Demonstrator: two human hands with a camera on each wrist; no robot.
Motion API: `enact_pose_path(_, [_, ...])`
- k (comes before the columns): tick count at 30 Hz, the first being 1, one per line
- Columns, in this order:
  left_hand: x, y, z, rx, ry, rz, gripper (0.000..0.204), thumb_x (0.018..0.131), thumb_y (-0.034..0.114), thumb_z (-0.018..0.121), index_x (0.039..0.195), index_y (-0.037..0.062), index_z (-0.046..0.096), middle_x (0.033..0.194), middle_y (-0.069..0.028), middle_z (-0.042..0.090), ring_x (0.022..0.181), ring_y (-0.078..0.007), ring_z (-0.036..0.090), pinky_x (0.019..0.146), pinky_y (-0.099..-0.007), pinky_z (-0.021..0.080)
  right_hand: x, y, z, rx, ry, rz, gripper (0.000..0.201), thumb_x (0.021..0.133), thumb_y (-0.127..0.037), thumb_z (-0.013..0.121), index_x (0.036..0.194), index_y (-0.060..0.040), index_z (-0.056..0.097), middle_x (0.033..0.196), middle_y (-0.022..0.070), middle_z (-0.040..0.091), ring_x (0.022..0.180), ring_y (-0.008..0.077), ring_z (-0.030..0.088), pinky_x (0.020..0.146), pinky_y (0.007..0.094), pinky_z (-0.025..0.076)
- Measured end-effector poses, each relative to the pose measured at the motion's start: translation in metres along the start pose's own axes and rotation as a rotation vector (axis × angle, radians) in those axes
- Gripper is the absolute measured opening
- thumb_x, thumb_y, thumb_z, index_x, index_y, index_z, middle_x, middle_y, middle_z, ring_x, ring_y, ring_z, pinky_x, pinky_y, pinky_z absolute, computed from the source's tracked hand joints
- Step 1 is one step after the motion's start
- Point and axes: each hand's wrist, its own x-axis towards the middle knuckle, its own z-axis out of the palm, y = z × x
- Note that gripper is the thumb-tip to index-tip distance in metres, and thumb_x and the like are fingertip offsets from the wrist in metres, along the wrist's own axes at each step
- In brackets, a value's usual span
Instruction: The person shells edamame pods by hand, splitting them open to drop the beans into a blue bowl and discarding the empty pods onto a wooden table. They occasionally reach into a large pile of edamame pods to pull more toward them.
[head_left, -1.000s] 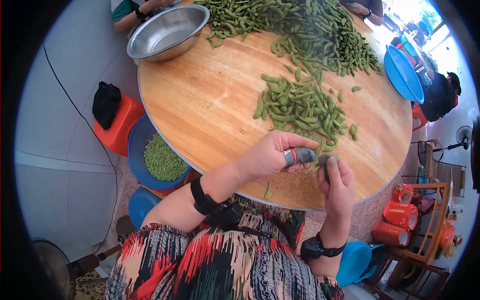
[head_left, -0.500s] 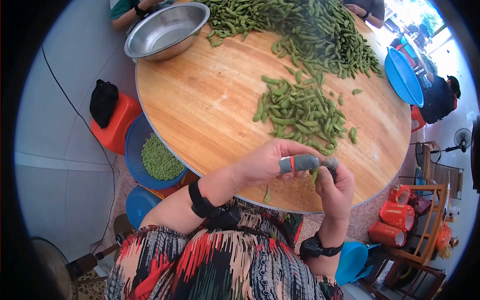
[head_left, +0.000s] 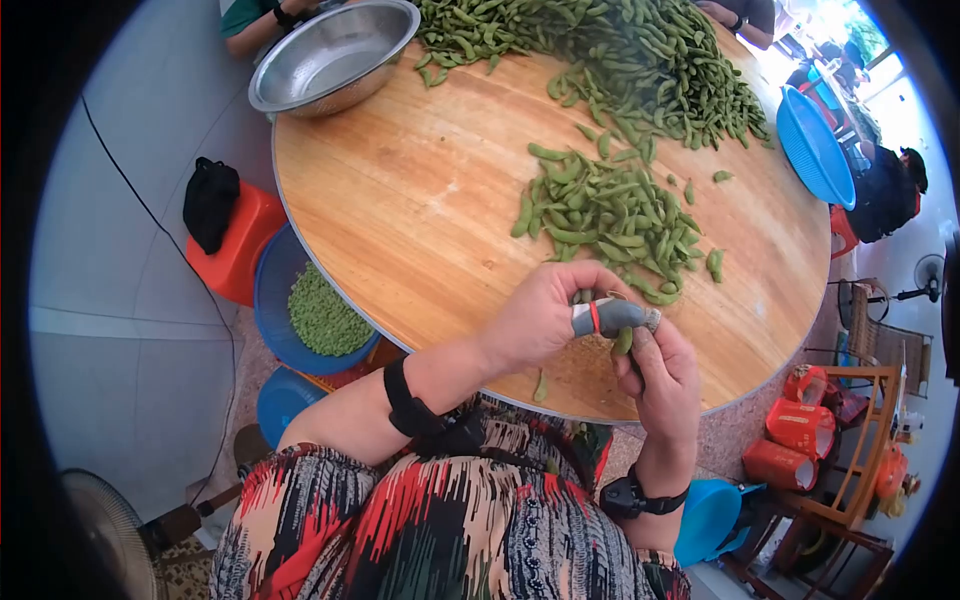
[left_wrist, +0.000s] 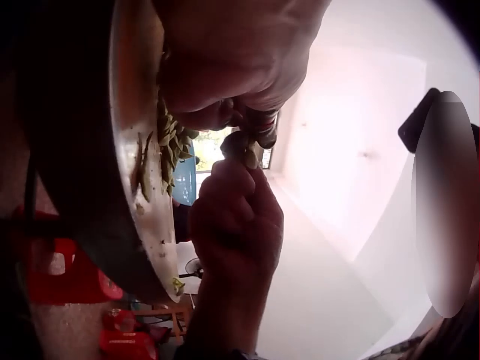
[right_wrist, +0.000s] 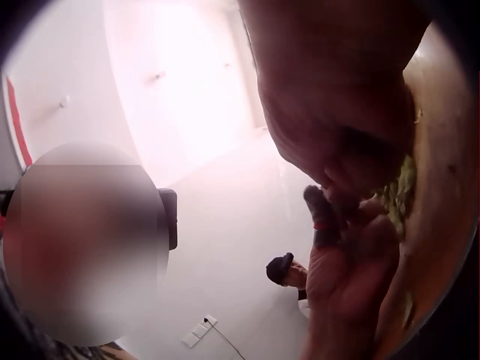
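On the floor at the left, a blue basin (head_left: pixel 272 300) holds shelled green beans (head_left: pixel 322 318) beside a red stool (head_left: pixel 243 243). A steel bowl (head_left: pixel 335 55) sits at the far left edge of the round wooden bench (head_left: pixel 420 210). At the near edge, the left hand (head_left: pixel 540 315), a grey finger guard (head_left: pixel 605 316) on one finger, curls onto a green pod (head_left: pixel 624 341) that the right hand (head_left: pixel 665 378) pinches from below. Beyond them lies a small pile of pods (head_left: pixel 610 215); a blue basket (head_left: pixel 815 145) sits far right.
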Motion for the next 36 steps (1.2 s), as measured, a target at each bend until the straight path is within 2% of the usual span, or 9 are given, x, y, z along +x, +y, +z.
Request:
enact_pose_path(6, [0.001, -0.012, -0.014, -0.275, -0.320, 0.031, 0.013, 0.080, 0.015, 0.066, 0.085, 0.0052, 0.059, 0.077, 0.0012, 0.053, 0.069, -0.0084, 0.053, 0.064, -0.0197, 0.043, -0.007, -0.001, 0.001, 0.627, -0.335, 0.179, 0.021, 0.093, -0.018, 0.043, 0.094, -0.0008, 0.054, 0.057, -0.0025, 0.046, 0.041, 0.0024, 0.029, 0.039, 0.0188, 0.023])
enact_pose_path(10, [0.000, -0.007, -0.005, -0.366, -0.196, -0.175, 0.017, 0.078, 0.015, 0.069, 0.088, 0.0066, 0.058, 0.076, 0.0018, 0.052, 0.067, -0.0064, 0.051, 0.061, -0.0196, 0.042, -0.002, 0.005, 0.004, 0.624, -0.231, 0.178, 0.017, 0.091, -0.014, 0.046, 0.091, -0.0003, 0.056, 0.058, -0.0018, 0.048, 0.043, 0.0044, 0.034, 0.041, 0.0186, 0.027])
enact_pose_path(13, [0.005, -0.018, -0.002, 0.074, -0.034, 0.149, 0.022, 0.076, 0.013, 0.071, 0.090, 0.0063, 0.056, 0.079, 0.0022, 0.054, 0.069, -0.0044, 0.052, 0.058, -0.0183, 0.042, 0.002, 0.012, 0.007, -0.645, 0.265, -0.452, 0.007, 0.086, -0.003, 0.051, 0.086, -0.0007, 0.058, 0.061, -0.0029, 0.051, 0.052, 0.0049, 0.044, 0.048, 0.0177, 0.033])
enact_pose_path(17, [0.002, -0.014, -0.006, -0.090, 0.036, -0.132, 0.024, 0.075, 0.008, 0.071, 0.092, 0.0048, 0.056, 0.080, 0.0020, 0.056, 0.069, -0.0030, 0.054, 0.058, -0.0161, 0.041, 0.001, 0.004, 0.002, 0.353, 0.060, 0.068, 0.011, 0.088, -0.011, 0.053, 0.084, -0.0026, 0.058, 0.060, -0.0031, 0.049, 0.049, 0.0044, 0.043, 0.045, 0.0193, 0.032])
enact_pose_path(21, [0.001, -0.012, -0.003, -0.095, 0.087, -0.083, 0.019, 0.077, 0.006, 0.068, 0.094, 0.0031, 0.059, 0.082, 0.0001, 0.061, 0.070, -0.0029, 0.055, 0.060, -0.0160, 0.043, 0.006, 0.004, -0.014, 0.392, -0.033, 0.069, 0.016, 0.089, -0.018, 0.052, 0.084, -0.0034, 0.057, 0.060, -0.0033, 0.047, 0.049, 0.0033, 0.042, 0.043, 0.0191, 0.031])
enact_pose_path(25, [0.000, -0.007, 0.000, 0.098, 0.109, -0.084, 0.015, 0.080, 0.006, 0.065, 0.095, 0.0018, 0.062, 0.085, -0.0011, 0.063, 0.074, -0.0044, 0.056, 0.063, -0.0180, 0.044, 0.042, -0.006, -0.072, -0.991, 0.644, -0.296, 0.018, 0.085, -0.018, 0.052, 0.089, -0.0008, 0.056, 0.067, 0.0149, 0.058, 0.061, 0.0296, 0.057, 0.056, 0.0382, 0.044])
enact_pose_path(28, [0.000, -0.009, 0.000, 0.273, 0.068, 0.019, 0.015, 0.082, 0.005, 0.061, 0.096, 0.0009, 0.063, 0.086, -0.0011, 0.063, 0.077, -0.0071, 0.057, 0.068, -0.0207, 0.045, 0.058, -0.005, -0.083, -1.277, 0.663, -0.249, 0.022, 0.081, -0.019, 0.054, 0.092, -0.0007, 0.056, 0.082, 0.0226, 0.058, 0.079, 0.0371, 0.057, 0.071, 0.0443, 0.043])
enact_pose_path(34, [-0.003, -0.010, 0.000, 0.683, -0.071, 0.212, 0.019, 0.081, 0.002, 0.058, 0.099, 0.0013, 0.063, 0.085, -0.0062, 0.064, 0.081, -0.0111, 0.057, 0.073, -0.0244, 0.045, 0.040, 0.015, -0.072, -1.151, 0.468, -0.353, 0.027, 0.079, -0.023, 0.060, 0.089, 0.0025, 0.054, 0.071, 0.0171, 0.056, 0.069, 0.0346, 0.053, 0.067, 0.0407, 0.042])
enact_pose_path(36, [-0.004, -0.010, 0.003, 0.555, -0.197, 0.088, 0.018, 0.081, 0.002, 0.057, 0.098, 0.0019, 0.064, 0.085, -0.0077, 0.063, 0.082, -0.0122, 0.057, 0.075, -0.0256, 0.045, 0.031, 0.020, -0.063, -0.692, 0.507, -0.326, 0.023, 0.083, -0.021, 0.059, 0.087, 0.0015, 0.055, 0.065, 0.0098, 0.051, 0.055, 0.0221, 0.049, 0.053, 0.0327, 0.040])
